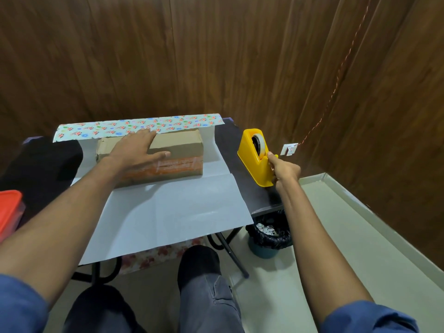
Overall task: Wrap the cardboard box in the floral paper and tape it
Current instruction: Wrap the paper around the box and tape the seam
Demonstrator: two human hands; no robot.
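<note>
The left hand (137,150) lies flat, fingers straight, on the box (168,152), pinning the paper's (168,207) far flap at 12 o'clock. The right hand (284,169) pinches at the dispenser (257,162) at 3 o'clock (probably drawing tape).

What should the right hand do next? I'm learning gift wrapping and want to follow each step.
Probably pull a short strip of tape off the yellow dispenser. The right hand already pinches at its cutter end, while the left hand lies flat on the cardboard box, pinning the far flap of floral paper against it, ready for taping.
</note>
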